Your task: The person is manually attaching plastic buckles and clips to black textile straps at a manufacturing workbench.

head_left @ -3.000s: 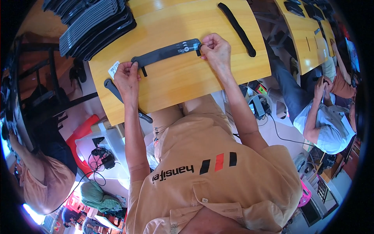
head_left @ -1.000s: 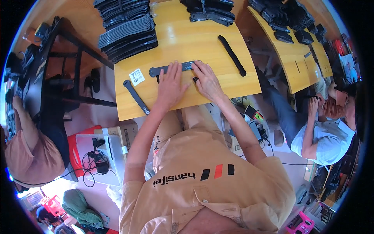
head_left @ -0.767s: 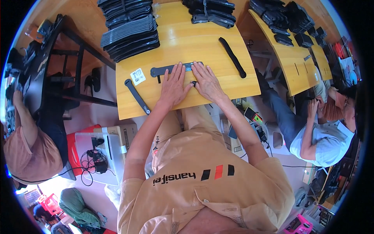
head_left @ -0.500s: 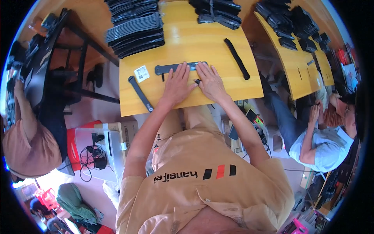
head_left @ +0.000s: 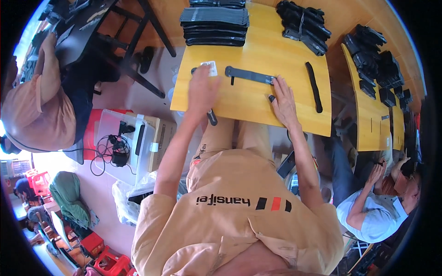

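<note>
A flat dark grey strap (head_left: 251, 75) with one rounded end lies across the middle of the yellow table. My right hand (head_left: 285, 102) rests palm down at its right end, fingers stretched, with a black cover on the thumb. Over a second grey strap (head_left: 212, 118) at the left is my left hand (head_left: 204, 92), blurred and hiding that strap's middle; whether it grips it I cannot tell. A white printed label (head_left: 212, 69) lies beside the left fingers. To the right of my right hand is a black fabric strip (head_left: 313, 87). A short black piece (head_left: 232, 81) sits below the middle strap.
Stacks of black straps (head_left: 214, 27) and a tied black bundle (head_left: 304, 25) stand at the table's far side. On the right another table (head_left: 370, 124) holds more black bundles, with a person nearby. A plastic bin (head_left: 119, 156) with cables stands on the floor at left, near another person.
My left hand has left the middle strap and moved left over the other grey strap. The right hand stays at the middle strap's right end. The whole view has shifted.
</note>
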`<action>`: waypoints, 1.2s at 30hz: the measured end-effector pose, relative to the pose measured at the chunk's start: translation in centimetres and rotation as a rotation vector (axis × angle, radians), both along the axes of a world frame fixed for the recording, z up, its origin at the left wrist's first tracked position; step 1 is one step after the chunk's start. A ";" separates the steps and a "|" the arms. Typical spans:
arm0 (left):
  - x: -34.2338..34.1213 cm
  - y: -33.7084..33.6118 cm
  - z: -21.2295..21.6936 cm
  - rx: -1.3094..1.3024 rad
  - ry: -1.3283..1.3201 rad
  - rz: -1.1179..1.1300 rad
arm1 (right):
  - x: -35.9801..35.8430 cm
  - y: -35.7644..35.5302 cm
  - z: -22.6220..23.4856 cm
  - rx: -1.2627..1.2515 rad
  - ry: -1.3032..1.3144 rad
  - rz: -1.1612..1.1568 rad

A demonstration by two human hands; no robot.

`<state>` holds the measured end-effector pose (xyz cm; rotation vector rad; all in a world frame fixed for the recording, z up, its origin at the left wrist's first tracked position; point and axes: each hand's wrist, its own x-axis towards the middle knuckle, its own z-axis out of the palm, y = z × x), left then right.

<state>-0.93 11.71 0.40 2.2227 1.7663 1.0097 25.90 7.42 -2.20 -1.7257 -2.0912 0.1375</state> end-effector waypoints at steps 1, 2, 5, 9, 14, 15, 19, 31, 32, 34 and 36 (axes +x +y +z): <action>-1.8 -1.1 0.7 -0.066 -0.204 0.046 | -0.2 -0.4 0.5 -0.016 0.002 0.001; -3.6 -2.3 0.9 -0.231 -0.241 0.140 | -0.7 -0.7 1.0 0.086 0.091 -0.007; -7.0 -6.2 -2.3 -0.593 -0.519 0.237 | -2.8 -1.9 1.4 0.143 0.277 0.052; -4.8 -9.2 -4.1 -1.087 -1.115 0.126 | -8.4 -3.7 2.2 0.014 0.471 0.262; -2.6 -9.4 -5.8 -1.003 -1.523 -0.031 | -12.5 -3.6 1.6 -0.079 0.483 0.404; -2.6 -9.4 -5.9 -0.977 -1.583 -0.090 | -12.6 -3.4 0.8 -0.079 0.475 0.429; -2.8 -9.6 -4.5 -0.993 -1.532 -0.140 | -12.2 -3.6 1.0 -0.053 0.542 0.460; -0.9 -10.6 2.6 -0.938 -1.332 -0.270 | -10.3 -5.7 6.0 -0.018 0.728 0.412; -0.7 -10.7 2.8 -0.916 -1.314 -0.263 | -10.2 -5.8 6.1 -0.016 0.731 0.404; -0.5 -11.0 2.9 -0.897 -1.293 -0.259 | -10.1 -5.9 6.2 0.021 0.716 0.412; -0.3 -11.1 2.9 -0.870 -1.309 -0.243 | -9.8 -5.9 6.3 0.041 0.691 0.416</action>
